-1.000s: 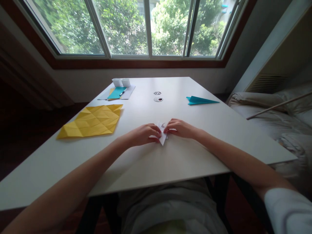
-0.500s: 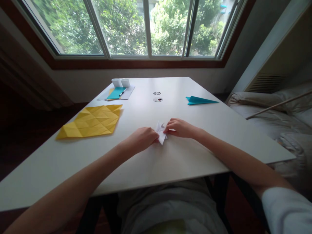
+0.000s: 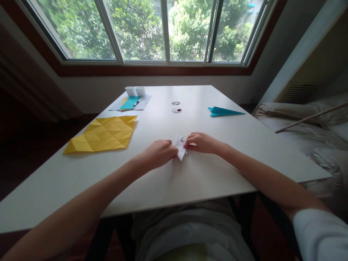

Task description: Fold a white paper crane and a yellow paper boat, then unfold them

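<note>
A small folded white paper (image 3: 181, 149) with several pointed flaps is held between my two hands, just over the near middle of the white table (image 3: 152, 192). My left hand (image 3: 161, 152) pinches its left side, fingers curled. From the other side, my right hand (image 3: 199, 142) grips the right edge between thumb and fingertips. Parts of the paper are hidden behind the fingers of both hands.
A creased yellow sheet (image 3: 104, 134) lies at left. Behind it are two white paper boxes (image 3: 135, 91), a teal sheet (image 3: 129, 103) and a pen (image 3: 137, 102). A blue paper plane (image 3: 224, 111) rests at right; two round stickers (image 3: 176, 110) lie mid-table.
Both hands keep their pinch on the folded white paper. The left hand's fingers have shifted slightly; the whole view has moved a little.
</note>
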A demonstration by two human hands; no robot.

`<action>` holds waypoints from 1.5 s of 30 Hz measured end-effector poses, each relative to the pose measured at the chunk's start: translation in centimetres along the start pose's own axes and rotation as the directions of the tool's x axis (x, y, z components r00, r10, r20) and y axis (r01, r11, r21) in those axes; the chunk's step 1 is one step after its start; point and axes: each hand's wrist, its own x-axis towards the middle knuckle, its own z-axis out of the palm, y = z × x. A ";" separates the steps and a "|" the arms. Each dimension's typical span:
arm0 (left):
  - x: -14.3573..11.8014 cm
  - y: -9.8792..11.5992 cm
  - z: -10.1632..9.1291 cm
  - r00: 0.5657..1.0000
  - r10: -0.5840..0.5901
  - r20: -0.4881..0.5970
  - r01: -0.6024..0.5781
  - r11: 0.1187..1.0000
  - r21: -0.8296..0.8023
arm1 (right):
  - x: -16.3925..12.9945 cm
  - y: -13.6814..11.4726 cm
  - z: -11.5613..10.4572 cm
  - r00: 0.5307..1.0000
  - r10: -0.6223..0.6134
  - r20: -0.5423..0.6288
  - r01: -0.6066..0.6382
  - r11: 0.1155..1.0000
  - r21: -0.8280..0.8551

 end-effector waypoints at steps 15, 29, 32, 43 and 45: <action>0.5 -1.4 0.4 0.947 -0.306 -0.103 0.311 0.950 0.037 | 0.2 -1.0 0.7 0.982 0.169 -0.088 -0.158 0.981 0.114; 1.6 -1.5 2.7 0.889 -0.450 -0.083 0.385 0.835 -0.392 | 0.1 -0.7 1.9 0.887 0.426 -0.176 -0.406 0.903 0.139; 1.5 -1.8 2.9 0.893 -0.438 -0.106 0.323 0.787 -0.526 | 0.0 -0.7 2.0 0.895 0.416 -0.158 -0.389 0.904 0.178; 1.8 -0.9 2.3 0.804 -0.579 -0.132 0.102 0.353 -0.930 | 0.3 -1.3 1.8 0.834 0.541 -0.105 -0.362 0.682 0.636; 1.8 -0.7 2.0 0.781 -0.598 -0.178 0.037 0.329 -0.944 | 0.6 -1.3 1.6 0.816 0.577 -0.017 -0.361 0.533 0.765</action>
